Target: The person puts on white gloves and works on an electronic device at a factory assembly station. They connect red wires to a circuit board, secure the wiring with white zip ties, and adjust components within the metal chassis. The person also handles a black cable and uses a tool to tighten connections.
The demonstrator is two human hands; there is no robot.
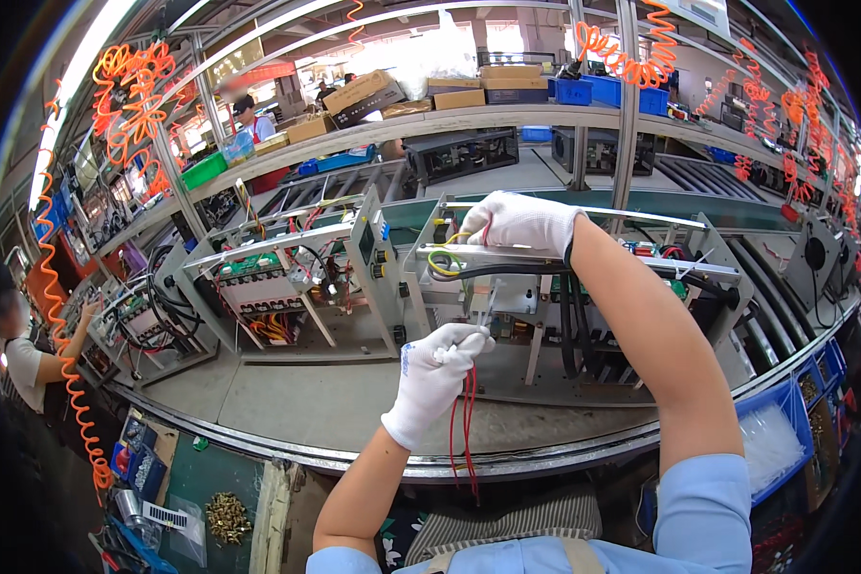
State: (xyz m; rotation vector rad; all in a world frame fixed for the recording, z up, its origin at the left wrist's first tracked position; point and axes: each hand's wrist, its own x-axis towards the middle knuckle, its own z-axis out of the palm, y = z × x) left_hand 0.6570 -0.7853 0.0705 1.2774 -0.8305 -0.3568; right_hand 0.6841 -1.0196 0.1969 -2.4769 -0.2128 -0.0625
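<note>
My left hand (438, 375), in a white glove, is closed in front of the middle machine chassis. Thin red wires (469, 421) hang below its fingers, and clear, thin strips that look like cable ties (491, 304) stick up from its fingertips. My right hand (526, 225), also gloved, reaches over the top rail of the open metal chassis (421, 287). Its fingers are curled down by a yellow-green wire (442, 260), with a bit of red wire at them; what they pinch is hidden. Thick black cables (569, 320) run along the rail and hang under my right forearm.
A similar open chassis (282, 287) stands to the left on the conveyor line (287, 387). At lower right is a blue bin (780, 440) of clear strips; at lower left, a pile of brass fittings (228, 517). Orange coiled hoses (57, 316) hang around. A co-worker (33, 359) works far left.
</note>
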